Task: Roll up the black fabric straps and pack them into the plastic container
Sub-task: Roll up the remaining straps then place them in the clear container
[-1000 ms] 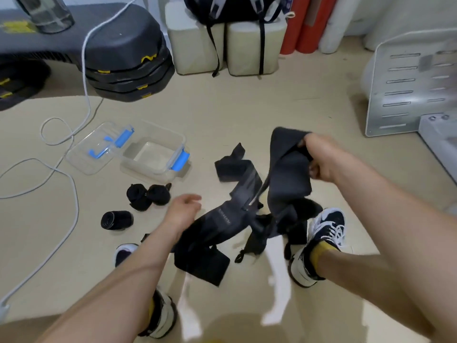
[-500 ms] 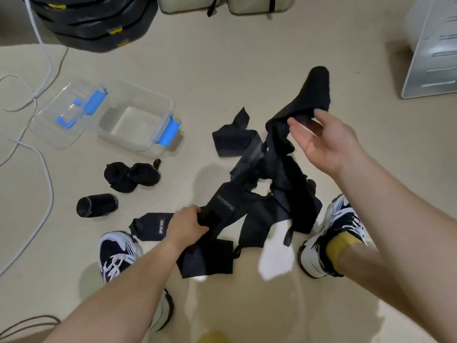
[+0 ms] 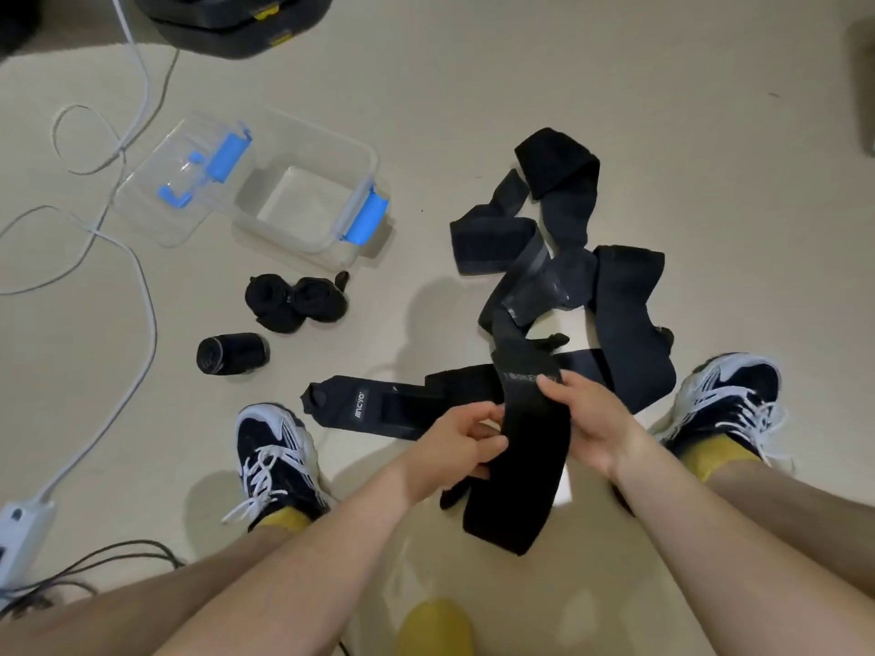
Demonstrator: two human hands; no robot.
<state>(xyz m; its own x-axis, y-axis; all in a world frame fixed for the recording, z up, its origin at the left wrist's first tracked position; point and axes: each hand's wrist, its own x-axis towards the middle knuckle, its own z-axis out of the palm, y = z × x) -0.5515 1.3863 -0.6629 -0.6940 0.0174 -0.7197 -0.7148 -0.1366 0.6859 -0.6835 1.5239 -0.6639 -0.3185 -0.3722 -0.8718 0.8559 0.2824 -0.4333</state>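
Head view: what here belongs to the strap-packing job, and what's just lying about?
Job:
- left hand and right hand, both gripping the held strap
- tangled straps on the floor
- rolled strap
- two black bundles
- plastic container, nothing in it
- lid

Lying about:
- white cable
- power strip
- black stacked cases
- black cord

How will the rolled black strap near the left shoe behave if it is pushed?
The rolled strap lies on its side like a cylinder on the smooth floor, so it would probably roll. Being fabric, it is likely light and soft, not fragile. It might also unwind.
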